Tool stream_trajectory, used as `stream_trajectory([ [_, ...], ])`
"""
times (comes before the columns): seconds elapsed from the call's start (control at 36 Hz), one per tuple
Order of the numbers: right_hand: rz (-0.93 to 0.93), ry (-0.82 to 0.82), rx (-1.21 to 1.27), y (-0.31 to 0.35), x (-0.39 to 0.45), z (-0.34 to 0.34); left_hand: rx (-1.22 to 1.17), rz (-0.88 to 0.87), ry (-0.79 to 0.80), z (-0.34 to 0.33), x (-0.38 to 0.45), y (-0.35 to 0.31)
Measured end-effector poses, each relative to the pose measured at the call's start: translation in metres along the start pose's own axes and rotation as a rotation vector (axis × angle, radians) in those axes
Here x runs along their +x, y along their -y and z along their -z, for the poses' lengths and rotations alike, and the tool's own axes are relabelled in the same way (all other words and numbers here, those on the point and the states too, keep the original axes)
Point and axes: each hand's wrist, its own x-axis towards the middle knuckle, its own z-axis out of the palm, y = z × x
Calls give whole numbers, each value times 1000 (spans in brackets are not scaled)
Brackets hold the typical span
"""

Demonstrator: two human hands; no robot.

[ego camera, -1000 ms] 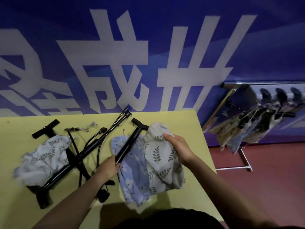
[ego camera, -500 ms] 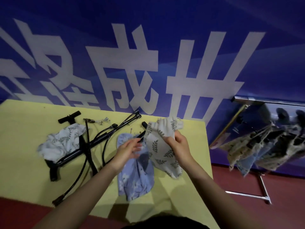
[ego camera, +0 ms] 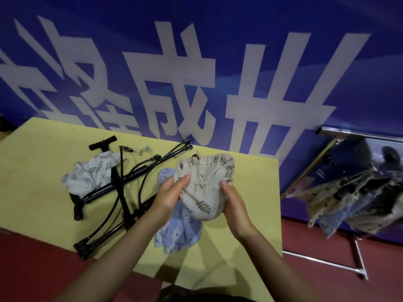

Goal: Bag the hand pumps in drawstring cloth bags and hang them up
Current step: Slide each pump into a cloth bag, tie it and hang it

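You hold the beige leaf-print drawstring bag (ego camera: 204, 188) gripped in your left hand (ego camera: 172, 191) and right hand (ego camera: 234, 199); next, spread its gathered mouth for 1 hand pump (ego camera: 135, 175).

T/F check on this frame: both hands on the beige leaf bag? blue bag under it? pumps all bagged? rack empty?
1. Left hand and right hand both hold the beige leaf-print bag. True.
2. A blue floral bag lies on the yellow table beneath it. True.
3. Every pump is bagged. False: black hand pumps lie bare on the table.
4. The rack is empty. False: bagged items hang from it.
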Motion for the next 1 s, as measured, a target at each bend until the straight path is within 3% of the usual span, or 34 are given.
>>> stream_trajectory([
  [0.11, 110, -60, -221, 2, 3, 2, 183, -35, 83, 11, 1, -14],
  [0.25, 150, -80, -405, 14, 16, -21, 185, -65, 233, 30, 9, -35],
  [0.36, 173, -158, -342, 18, 25, -58, 221, -100, 282, 57, 27, -50],
  [0.5, 213, -345, -147, 20, 42, -98, 500, -147, 230, 102, 53, -64],
  [0.64, 276, -390, -126, 14, 53, -125, 751, -139, 210, 144, 75, -68],
  [0.75, 317, -448, -228, 2, 63, -138, 598, 8, 326, 161, 91, -70],
  [0.89, 345, -582, -388, -19, 74, -137, 203, 209, 442, 171, 111, -86],
  [1.0, 244, -649, -350, -33, 84, -129, -147, 316, 542, 173, 125, -99],
])
